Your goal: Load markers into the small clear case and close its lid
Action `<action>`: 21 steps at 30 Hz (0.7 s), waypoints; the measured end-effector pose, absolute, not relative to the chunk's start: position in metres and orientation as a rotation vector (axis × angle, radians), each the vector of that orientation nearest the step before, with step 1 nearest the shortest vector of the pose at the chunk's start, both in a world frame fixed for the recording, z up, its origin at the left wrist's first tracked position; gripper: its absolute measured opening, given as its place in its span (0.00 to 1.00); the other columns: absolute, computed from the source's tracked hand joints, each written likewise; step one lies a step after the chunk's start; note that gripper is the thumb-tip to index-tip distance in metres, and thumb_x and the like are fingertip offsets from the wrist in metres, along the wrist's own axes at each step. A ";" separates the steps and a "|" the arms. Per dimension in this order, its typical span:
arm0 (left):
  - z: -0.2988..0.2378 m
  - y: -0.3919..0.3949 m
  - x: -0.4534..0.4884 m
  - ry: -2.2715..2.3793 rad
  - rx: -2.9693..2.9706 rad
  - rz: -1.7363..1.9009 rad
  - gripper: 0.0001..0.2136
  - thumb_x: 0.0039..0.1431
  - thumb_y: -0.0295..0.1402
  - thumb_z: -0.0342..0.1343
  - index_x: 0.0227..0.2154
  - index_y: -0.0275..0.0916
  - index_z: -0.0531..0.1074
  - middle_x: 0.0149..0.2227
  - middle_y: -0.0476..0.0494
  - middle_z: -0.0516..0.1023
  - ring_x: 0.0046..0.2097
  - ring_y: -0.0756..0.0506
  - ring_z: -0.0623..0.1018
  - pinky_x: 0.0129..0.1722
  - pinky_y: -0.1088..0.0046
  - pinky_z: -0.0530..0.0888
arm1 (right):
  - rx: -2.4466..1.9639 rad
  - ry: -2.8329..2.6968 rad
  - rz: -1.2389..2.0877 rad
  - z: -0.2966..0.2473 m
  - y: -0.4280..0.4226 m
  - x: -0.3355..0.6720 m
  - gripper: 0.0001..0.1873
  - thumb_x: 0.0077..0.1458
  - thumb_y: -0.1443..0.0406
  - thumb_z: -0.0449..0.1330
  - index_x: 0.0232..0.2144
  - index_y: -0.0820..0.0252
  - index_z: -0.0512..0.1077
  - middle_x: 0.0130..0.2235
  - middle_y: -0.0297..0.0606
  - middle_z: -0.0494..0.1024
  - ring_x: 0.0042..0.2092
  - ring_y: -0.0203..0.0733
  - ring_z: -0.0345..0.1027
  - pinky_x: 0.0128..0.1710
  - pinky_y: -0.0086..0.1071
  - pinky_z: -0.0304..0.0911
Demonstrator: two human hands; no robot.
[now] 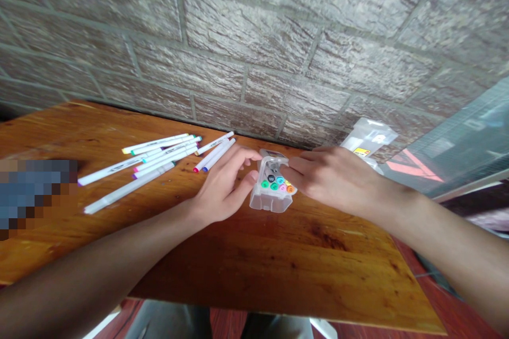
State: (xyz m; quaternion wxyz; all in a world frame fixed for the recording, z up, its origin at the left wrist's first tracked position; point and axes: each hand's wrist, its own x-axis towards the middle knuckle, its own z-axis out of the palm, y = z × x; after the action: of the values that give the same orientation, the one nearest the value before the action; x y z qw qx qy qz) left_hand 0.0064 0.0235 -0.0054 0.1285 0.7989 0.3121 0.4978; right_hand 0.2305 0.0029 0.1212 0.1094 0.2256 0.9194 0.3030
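A clear plastic marker case (271,202) stands on the wooden table, with several markers (271,179) upright in it, their coloured round ends up: green, black, blue, pink, orange and yellow. My left hand (228,183) is at the case's left side, index finger and thumb against its edge with a gap between them. Over the case's right side is my right hand (332,177), its fingers curled and pressed together. Whatever those fingers hold is hidden behind them. Part of the case's right side is covered by this hand.
Several loose white markers (167,153) with coloured caps lie on the table (238,265) to the left. A clear plastic lid-like piece (368,137) with a yellow label stands behind my right wrist. The stone-block wall (238,37) borders the table's far edge. A pixelated patch covers the left.
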 end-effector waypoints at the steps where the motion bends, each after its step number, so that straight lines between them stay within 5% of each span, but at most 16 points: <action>1: -0.005 0.024 0.006 0.908 2.323 1.448 0.09 0.71 0.30 0.52 0.52 0.41 0.69 0.44 0.43 0.74 0.46 0.42 0.74 0.48 0.62 0.73 | 0.660 2.709 0.897 0.121 0.003 0.230 0.11 0.66 0.76 0.56 0.36 0.61 0.75 0.29 0.37 0.78 0.28 0.42 0.69 0.27 0.39 0.44; 21: -0.007 0.023 0.007 0.906 2.334 1.432 0.09 0.72 0.30 0.51 0.51 0.41 0.69 0.43 0.43 0.73 0.46 0.42 0.75 0.48 0.61 0.74 | 0.681 2.693 0.856 0.118 0.004 0.225 0.09 0.64 0.77 0.59 0.35 0.61 0.75 0.29 0.38 0.80 0.28 0.43 0.71 0.26 0.39 0.43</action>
State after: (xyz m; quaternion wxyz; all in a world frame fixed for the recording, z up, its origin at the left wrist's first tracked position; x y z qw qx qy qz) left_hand 0.0069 0.0228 -0.0071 0.1282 0.8026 0.3115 0.4923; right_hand 0.2254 0.0043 0.1178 0.1173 0.2326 0.9201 0.2925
